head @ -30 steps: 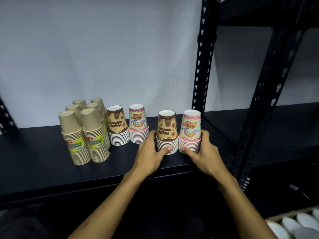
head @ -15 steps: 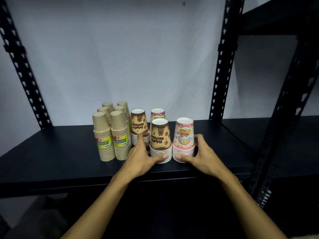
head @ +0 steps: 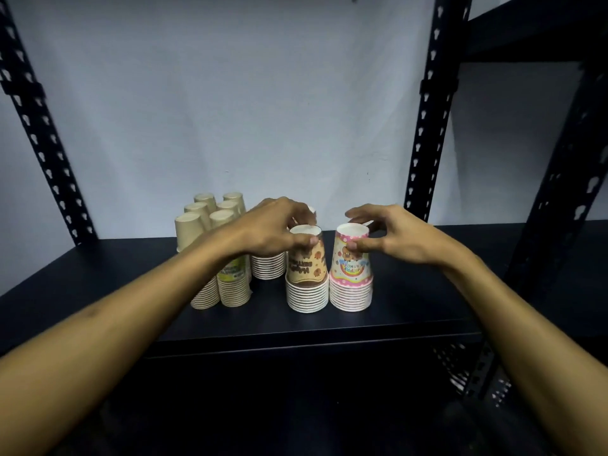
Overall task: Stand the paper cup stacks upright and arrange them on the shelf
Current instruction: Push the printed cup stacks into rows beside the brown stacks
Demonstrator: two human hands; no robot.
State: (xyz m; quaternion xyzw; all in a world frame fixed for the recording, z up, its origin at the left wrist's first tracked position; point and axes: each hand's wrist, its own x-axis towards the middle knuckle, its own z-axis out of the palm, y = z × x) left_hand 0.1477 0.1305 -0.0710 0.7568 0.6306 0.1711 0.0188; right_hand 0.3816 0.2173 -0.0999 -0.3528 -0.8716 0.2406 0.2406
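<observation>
Nearly done: every stack stands; left hand [head: 273, 230] pinches the brown stack [head: 307, 278], right hand [head: 391, 236] seemingly the pink stack [head: 351, 274].

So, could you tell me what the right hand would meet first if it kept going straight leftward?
Probably the pink printed paper cup stack that its thumb already touches; depth is unclear.

On the black shelf [head: 411, 301], the left hand [head: 273, 232] grips the brown bear cup stack [head: 307, 274]; at its three o'clock, touching, the right hand [head: 391, 238] pinches the pink birthday cup stack [head: 351, 274]. Kraft cup stacks [head: 210, 251] stand at nine o'clock.
</observation>
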